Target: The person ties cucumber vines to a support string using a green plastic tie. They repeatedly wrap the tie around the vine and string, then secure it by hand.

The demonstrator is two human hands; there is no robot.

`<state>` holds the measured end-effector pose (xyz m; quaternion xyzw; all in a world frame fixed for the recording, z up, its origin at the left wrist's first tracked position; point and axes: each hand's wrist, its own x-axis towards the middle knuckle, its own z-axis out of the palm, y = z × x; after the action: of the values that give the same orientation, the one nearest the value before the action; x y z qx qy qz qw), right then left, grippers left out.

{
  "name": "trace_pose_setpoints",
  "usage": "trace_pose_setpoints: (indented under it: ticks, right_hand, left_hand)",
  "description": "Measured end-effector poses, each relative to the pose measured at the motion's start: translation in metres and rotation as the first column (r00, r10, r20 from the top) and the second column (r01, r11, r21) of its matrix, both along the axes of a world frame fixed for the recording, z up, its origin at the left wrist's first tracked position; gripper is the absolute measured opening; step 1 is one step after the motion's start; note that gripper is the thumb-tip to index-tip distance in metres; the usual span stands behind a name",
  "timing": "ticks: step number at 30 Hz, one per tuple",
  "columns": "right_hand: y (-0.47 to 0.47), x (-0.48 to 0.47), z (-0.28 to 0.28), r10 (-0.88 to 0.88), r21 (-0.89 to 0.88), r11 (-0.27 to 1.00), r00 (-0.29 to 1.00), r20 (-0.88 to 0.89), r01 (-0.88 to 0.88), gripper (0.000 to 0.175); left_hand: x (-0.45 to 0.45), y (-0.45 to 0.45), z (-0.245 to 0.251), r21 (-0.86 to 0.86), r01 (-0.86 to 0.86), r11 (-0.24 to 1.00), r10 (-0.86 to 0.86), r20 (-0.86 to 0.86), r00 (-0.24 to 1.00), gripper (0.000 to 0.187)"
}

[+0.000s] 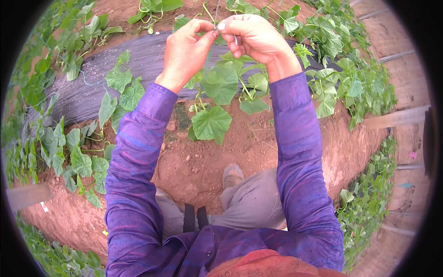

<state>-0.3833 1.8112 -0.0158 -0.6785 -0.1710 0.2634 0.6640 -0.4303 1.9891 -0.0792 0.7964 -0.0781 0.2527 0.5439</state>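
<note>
My left hand [188, 48] and my right hand [251, 41] meet at the top middle, thumbs and forefingers pinched on a thin string [217, 14]. The string runs upward out of view from between the fingertips, and a greenish strand [207, 62] hangs below them. Something thin and pale also shows between the curled fingers of my right hand. Below both hands stands a leafy vine plant [221, 85], probably cucumber, with broad green leaves. Fingers hide the exact point where the strands meet.
Black plastic mulch film [100, 76] covers the raised bed under the plants. More vines crowd the left [81, 161] and right [327, 34]. Reddish soil [197, 169] lies around my shoe [232, 175]. Pale strings [84, 78] trail among the left vines.
</note>
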Motion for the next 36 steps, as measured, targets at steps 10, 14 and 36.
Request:
trace_pose_setpoints:
  ticks: [10, 14, 36]
  right_hand:
    - [0.0, -0.014, 0.016, 0.078, -0.184, 0.982, 0.98, 0.184, -0.044, 0.015]
    - [0.0, -0.007, 0.005, 0.076, -0.292, 0.952, 0.846, 0.527, 0.096, 0.016]
    - [0.032, -0.005, -0.018, -0.211, -0.017, 0.962, 0.783, 0.585, 0.272, 0.023]
  left_hand:
    - [-0.004, 0.007, -0.003, -0.029, 0.024, 0.999, -0.023, 0.019, 1.0, 0.018]
    - [-0.005, 0.005, -0.003, 0.006, 0.038, 0.999, -0.039, 0.071, 0.997, 0.017]
    - [-0.005, 0.011, 0.001, -0.22, 0.075, 0.973, -0.101, -0.113, 0.988, 0.022]
